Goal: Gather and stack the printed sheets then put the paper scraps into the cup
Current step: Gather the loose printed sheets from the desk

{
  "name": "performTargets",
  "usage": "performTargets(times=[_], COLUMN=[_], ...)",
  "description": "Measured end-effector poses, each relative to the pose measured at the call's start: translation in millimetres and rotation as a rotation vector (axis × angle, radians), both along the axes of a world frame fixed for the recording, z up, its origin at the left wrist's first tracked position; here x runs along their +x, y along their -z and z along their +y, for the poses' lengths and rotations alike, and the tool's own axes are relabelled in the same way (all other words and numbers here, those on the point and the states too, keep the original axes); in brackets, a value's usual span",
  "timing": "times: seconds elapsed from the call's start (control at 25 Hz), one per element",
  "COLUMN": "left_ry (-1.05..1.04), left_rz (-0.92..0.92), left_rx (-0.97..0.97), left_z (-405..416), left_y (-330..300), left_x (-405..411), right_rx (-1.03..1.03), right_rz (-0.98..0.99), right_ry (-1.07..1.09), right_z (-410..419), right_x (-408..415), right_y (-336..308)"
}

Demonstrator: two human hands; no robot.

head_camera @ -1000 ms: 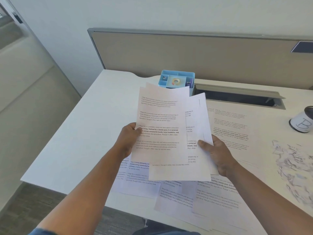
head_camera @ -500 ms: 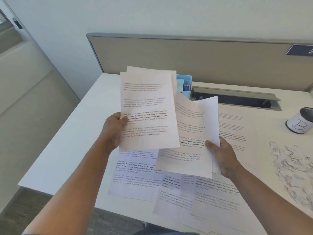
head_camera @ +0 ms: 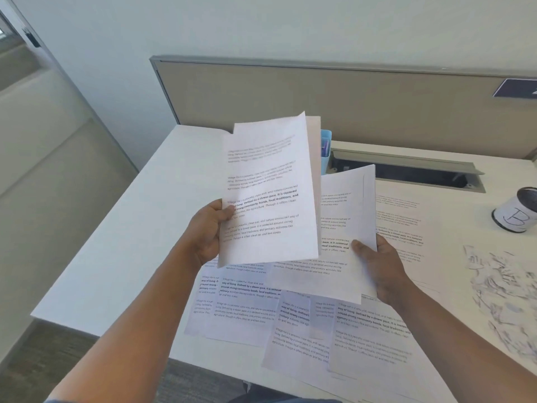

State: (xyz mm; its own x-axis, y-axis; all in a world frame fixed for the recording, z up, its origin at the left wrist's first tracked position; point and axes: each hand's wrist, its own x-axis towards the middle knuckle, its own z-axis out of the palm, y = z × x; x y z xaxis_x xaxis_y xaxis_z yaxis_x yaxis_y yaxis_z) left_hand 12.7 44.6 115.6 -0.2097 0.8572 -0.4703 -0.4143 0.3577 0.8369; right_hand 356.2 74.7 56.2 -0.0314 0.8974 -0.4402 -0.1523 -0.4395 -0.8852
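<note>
My left hand (head_camera: 207,231) grips a few printed sheets (head_camera: 270,193) by their left edge, lifted upright above the desk. My right hand (head_camera: 380,271) pinches a second bunch of printed sheets (head_camera: 343,237) at its right edge, lower and partly behind the first bunch. More printed sheets (head_camera: 290,321) lie overlapping on the white desk (head_camera: 130,242) below both hands, and others (head_camera: 406,225) lie to the right. A pile of paper scraps (head_camera: 502,286) is at the right edge. The cup (head_camera: 517,212), white with a hand-drawn letter, stands beyond the scraps.
A blue desk organiser (head_camera: 325,149) peeks out behind the lifted sheets. An open cable tray (head_camera: 406,173) runs along the desk's back. A beige partition (head_camera: 319,94) closes the far side. The desk's left edge drops to the floor (head_camera: 43,344).
The left hand's sheets have tilted clockwise and moved right, over the right hand's bunch. The right hand's bunch has settled slightly lower. The view has shifted left and down.
</note>
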Motion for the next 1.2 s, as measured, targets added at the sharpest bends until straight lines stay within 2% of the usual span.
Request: performTargets(times=[0.12, 0.28, 0.48, 0.8, 0.96, 1.2], left_ry=[0.109, 0.260, 0.329, 0.228, 0.196, 0.147], left_rz=[0.044, 0.263, 0.353, 0.095, 0.068, 0.025], left_rx=[-0.075, -0.172, -0.199, -0.180, -0.156, -0.107], left_z=[-3.5, -9.0, -12.3, -12.0, -12.8, -9.4], left_y=[12.6, 38.5, 46.4, 46.4, 47.6, 42.5], left_x=[13.1, 31.0, 39.2, 56.2, 64.9, 63.8], right_rx=[0.015, 0.000, 0.001, 0.046, 0.022, 0.034], right_rz=[0.018, 0.055, 0.080, 0.075, 0.129, -0.003], right_ry=[-0.016, -0.012, -0.021, -0.222, -0.262, -0.364], right_z=[-1.0, -0.5, -4.4, -17.5, -18.2, -10.7], right_x=[-3.7, -8.1, -9.2, -26.1, -27.0, -21.8], right_y=[-7.3, -10.8, -17.2, -35.7, -31.3, -35.3])
